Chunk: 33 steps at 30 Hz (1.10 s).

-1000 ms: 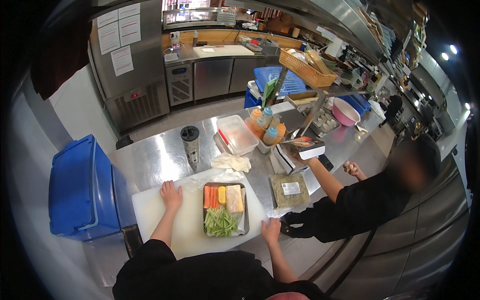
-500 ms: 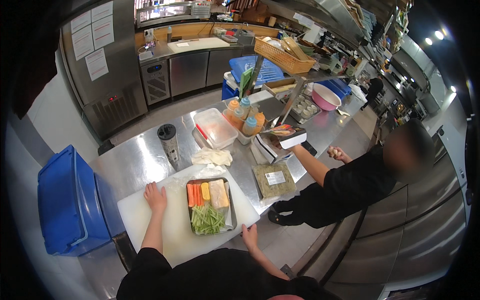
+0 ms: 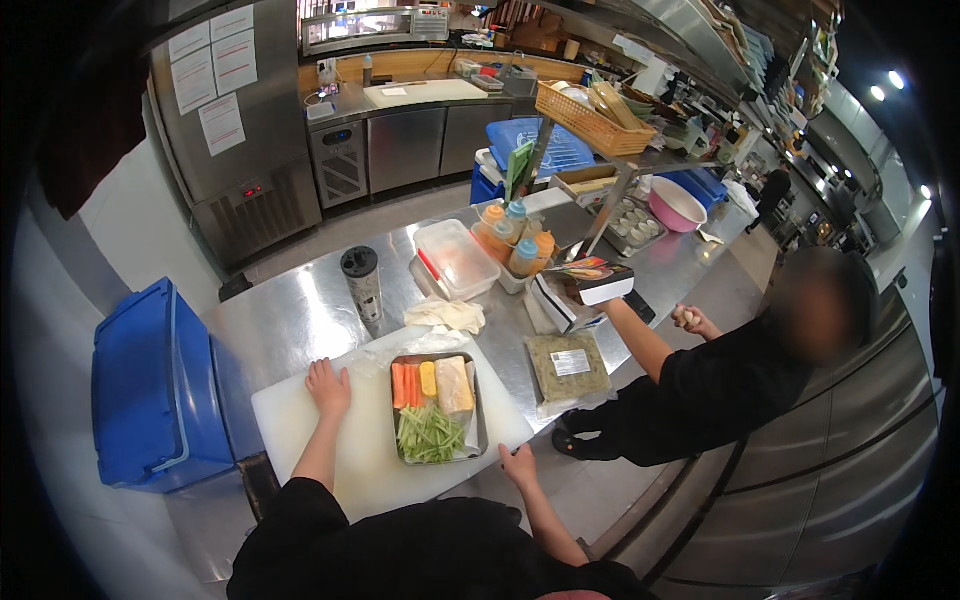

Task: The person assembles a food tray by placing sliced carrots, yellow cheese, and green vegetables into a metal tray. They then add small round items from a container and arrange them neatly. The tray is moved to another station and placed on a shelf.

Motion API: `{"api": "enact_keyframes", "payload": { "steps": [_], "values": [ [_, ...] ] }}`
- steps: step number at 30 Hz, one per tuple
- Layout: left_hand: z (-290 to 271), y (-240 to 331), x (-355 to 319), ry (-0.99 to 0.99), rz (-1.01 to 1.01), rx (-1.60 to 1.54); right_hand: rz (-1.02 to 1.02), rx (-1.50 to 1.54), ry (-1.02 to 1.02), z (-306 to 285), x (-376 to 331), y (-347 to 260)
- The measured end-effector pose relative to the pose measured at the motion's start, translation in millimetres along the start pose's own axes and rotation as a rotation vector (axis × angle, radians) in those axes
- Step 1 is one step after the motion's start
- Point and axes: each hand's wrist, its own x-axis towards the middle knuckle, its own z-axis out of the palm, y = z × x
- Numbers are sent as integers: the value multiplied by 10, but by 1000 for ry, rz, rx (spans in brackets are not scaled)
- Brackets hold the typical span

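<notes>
Near the steel counter's front edge, the left hand [image 3: 328, 387] is lying spread flat and the right hand [image 3: 519, 465] is resting open on the white cutting board [image 3: 300, 425], a stiff, probably slippery slab best gripped by its edges, bearing a metal tray [image 3: 436, 408] of cut vegetables.

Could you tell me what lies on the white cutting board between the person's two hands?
In the head view, a metal tray of carrot sticks, green strips and pale blocks lies between the left hand and right hand.

Bright overhead kitchen light, steel glare, strong fisheye bending, dark vignetted rim
</notes>
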Motion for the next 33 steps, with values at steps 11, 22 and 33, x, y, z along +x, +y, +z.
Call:
{"api": "enact_keyframes", "payload": {
  "steps": [11,22,33],
  "values": [
    [-47,-32,-223,-21,57,-73,124,405,-613,-3,-667,-817],
    [-116,12,-383,-35,42,-77,146,364,-684,134,-583,-838],
    [-112,-2,-368,-15,65,-79,394,598,-649,135,-418,-950]
  ]
}}
